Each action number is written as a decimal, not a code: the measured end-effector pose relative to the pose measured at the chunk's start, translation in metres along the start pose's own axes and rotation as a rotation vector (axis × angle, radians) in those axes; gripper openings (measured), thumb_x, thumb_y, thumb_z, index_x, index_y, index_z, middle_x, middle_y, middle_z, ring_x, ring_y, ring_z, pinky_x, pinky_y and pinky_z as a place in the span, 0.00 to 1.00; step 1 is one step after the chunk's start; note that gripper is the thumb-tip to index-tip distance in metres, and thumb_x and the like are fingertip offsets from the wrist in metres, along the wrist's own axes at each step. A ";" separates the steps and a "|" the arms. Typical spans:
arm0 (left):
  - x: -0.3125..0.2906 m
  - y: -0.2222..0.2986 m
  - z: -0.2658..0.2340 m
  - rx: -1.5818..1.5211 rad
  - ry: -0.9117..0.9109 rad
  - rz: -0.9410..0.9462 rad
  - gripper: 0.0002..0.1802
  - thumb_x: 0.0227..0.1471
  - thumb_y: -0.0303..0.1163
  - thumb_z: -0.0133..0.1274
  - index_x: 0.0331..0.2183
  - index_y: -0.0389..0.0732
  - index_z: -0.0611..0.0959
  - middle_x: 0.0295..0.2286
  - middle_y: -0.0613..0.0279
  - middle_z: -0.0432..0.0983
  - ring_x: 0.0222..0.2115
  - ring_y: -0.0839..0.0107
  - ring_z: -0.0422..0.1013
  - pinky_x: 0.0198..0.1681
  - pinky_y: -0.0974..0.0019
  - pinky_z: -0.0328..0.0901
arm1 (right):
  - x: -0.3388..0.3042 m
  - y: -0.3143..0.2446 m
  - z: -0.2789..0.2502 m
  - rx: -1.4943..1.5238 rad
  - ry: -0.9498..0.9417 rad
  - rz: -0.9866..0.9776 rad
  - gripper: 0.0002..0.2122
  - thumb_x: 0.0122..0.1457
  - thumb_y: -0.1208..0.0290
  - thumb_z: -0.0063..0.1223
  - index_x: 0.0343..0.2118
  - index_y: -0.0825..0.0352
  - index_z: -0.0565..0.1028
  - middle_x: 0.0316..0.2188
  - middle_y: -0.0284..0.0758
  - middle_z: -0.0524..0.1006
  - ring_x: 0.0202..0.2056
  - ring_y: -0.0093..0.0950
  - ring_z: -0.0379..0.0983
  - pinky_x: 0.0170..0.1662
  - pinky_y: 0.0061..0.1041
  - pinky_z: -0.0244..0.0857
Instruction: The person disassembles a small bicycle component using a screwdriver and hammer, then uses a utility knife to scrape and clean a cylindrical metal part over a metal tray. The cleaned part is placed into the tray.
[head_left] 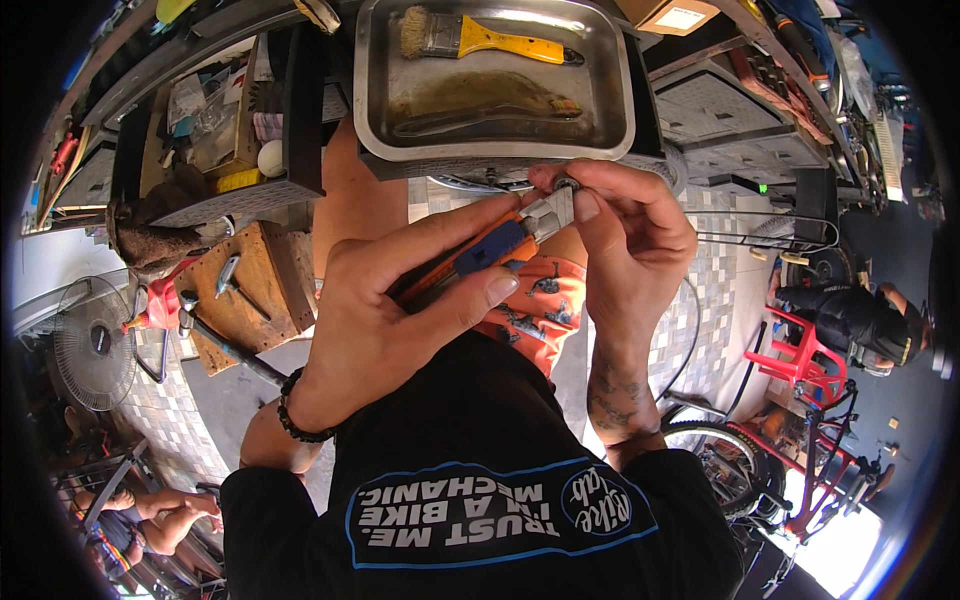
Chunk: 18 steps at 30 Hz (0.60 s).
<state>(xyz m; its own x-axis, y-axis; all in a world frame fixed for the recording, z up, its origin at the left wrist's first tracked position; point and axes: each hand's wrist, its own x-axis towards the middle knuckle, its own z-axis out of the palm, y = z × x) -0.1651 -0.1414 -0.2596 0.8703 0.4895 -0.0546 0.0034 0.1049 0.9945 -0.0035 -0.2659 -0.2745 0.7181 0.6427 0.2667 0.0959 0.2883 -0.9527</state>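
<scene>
An orange and blue utility knife (492, 250) lies in my left hand (372, 305), the fingers wrapped along its body and the thumb by its blue slider. Its blade (548, 218) points up and right, toward a small round metal part (567, 184). My right hand (640, 240) pinches that part between thumb and fingertips, close against the blade end. Just beyond both hands sits a metal tray (500, 153) with dark liquid inside. A yellow-handled paintbrush (515, 43) and a thin dark brush (490, 122) lie in it.
An open drawer (240, 198) with assorted items is at the left. Below it, a hammer (235, 285) rests on a wooden box (262, 255). A fan (95, 345) stands far left. On the right are a red chair (800, 355), a bicycle wheel (720, 465) and another person (850, 318).
</scene>
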 end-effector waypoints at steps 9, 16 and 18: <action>-0.001 -0.008 0.001 0.015 0.014 0.086 0.25 0.55 0.23 0.65 0.56 0.35 0.82 0.41 0.53 0.86 0.41 0.75 0.81 0.46 0.72 0.72 | 0.001 -0.001 0.001 -0.032 0.006 -0.040 0.10 0.61 0.90 0.54 0.45 0.76 0.79 0.40 0.38 0.83 0.37 0.19 0.80 0.35 0.17 0.75; 0.002 -0.016 0.001 0.038 0.031 0.170 0.25 0.55 0.24 0.66 0.55 0.36 0.82 0.42 0.53 0.86 0.41 0.73 0.82 0.46 0.72 0.73 | 0.002 0.001 0.001 -0.261 -0.023 -0.238 0.12 0.59 0.91 0.56 0.45 0.76 0.79 0.43 0.39 0.81 0.39 0.22 0.80 0.44 0.19 0.76; 0.002 -0.014 0.001 0.036 0.033 0.163 0.25 0.55 0.25 0.66 0.55 0.36 0.82 0.42 0.52 0.86 0.41 0.74 0.81 0.47 0.71 0.73 | 0.002 0.001 0.001 -0.270 -0.013 -0.251 0.13 0.58 0.92 0.57 0.46 0.76 0.77 0.42 0.40 0.81 0.41 0.24 0.81 0.46 0.20 0.76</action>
<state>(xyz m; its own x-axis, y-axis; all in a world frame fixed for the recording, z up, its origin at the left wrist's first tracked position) -0.1624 -0.1429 -0.2732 0.8442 0.5256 0.1055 -0.1186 -0.0088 0.9929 -0.0028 -0.2632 -0.2747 0.6408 0.5849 0.4973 0.4480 0.2411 -0.8609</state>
